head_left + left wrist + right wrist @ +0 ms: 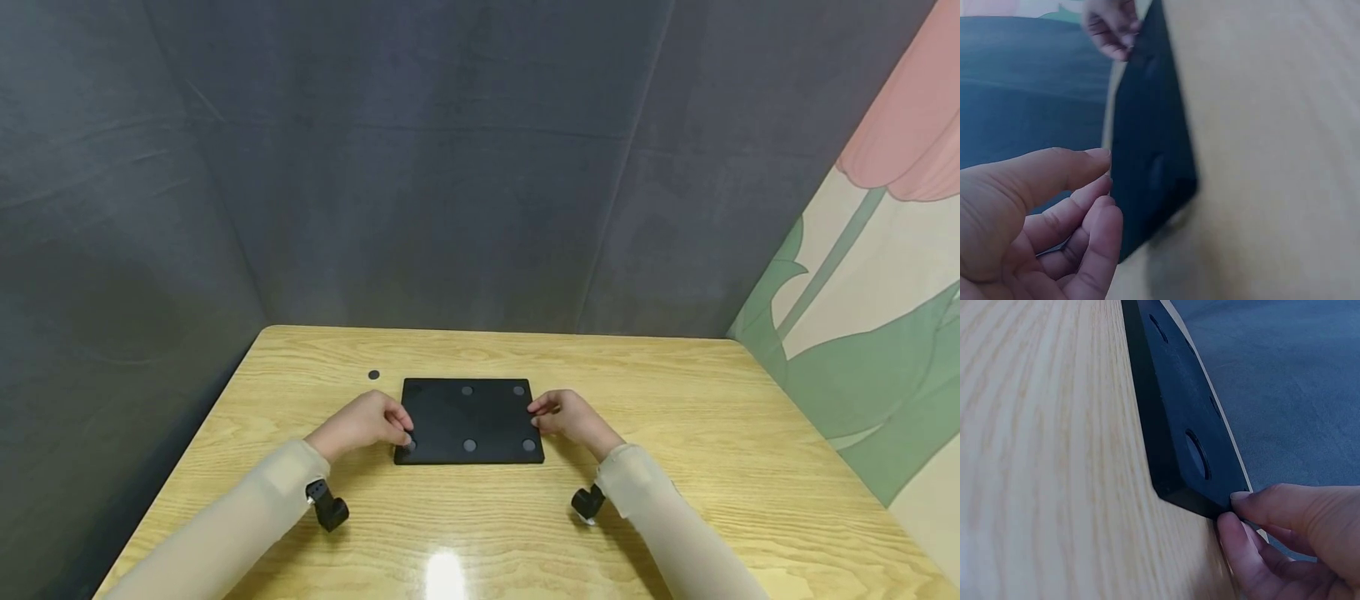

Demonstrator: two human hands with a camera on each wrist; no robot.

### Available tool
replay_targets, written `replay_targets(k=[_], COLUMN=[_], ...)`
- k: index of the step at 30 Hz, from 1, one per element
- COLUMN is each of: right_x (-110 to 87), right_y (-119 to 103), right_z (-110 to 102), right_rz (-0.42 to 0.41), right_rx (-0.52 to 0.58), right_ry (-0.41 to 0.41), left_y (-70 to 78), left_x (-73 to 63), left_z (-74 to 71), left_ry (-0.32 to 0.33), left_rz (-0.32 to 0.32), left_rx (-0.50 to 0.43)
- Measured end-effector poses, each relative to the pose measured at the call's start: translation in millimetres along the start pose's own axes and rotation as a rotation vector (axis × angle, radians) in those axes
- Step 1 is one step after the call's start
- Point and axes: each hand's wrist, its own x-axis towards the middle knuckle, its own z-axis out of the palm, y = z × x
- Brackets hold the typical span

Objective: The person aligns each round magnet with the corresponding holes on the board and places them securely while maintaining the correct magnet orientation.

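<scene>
Fingertips of the right hand (572, 417) were pressed against the right edge of a black board (468, 421) lying flat mid-table (675, 433); the left hand (367, 423), loosely curled, was held at its left edge, contact unclear.

1. Desk (675, 433): light wood with visible grain, fills the lower half of the frame, rounded far corners.
2. Dark grey fabric backdrop (420, 167): covers the back and left side, creased, seams running up from the desk's far corners.
3. Wall panel (885, 275), right edge of the frame: cream with a pink flower and green stem and leaves.
4. Bright light glare (446, 575) on the desk, bottom centre.
</scene>
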Motion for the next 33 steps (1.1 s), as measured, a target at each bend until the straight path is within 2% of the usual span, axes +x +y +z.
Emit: replay_targets(k=[9,14,20,25,29,33], right_x=[-0.1,-1.2,-1.3,-0.8,-1.9,-2.4], right_y=[3,3,2,3,0,-2], right_z=[0,0,0,-1,-1,0], right_rz=[-0.013,-0.013,-0.008,-0.025,-0.036,-0.03], right_rx=[0.003,0.009,0.014,0.017,0.018,0.014], right_ry=[-0.003,-0.002,-0.001,-0.015,-0.024,-0.019], left_y=[14.5,14.3,6.6,-1.3,-13.4,-26.3], left_x=[10.4,18.0,26.5,31.2,39.2,45.4], left_z=[-47.1,-63.1,-69.7,-71.1,-71.3,-69.6], left_ry=[0.046,0.092,0.154,0.215,0.27,0.313], left_rz=[0.053,0.053,0.029,0.05,0.057,0.027], left_rx=[-0.044,-0.086,-0.102,-0.06,-0.025,-0.026])
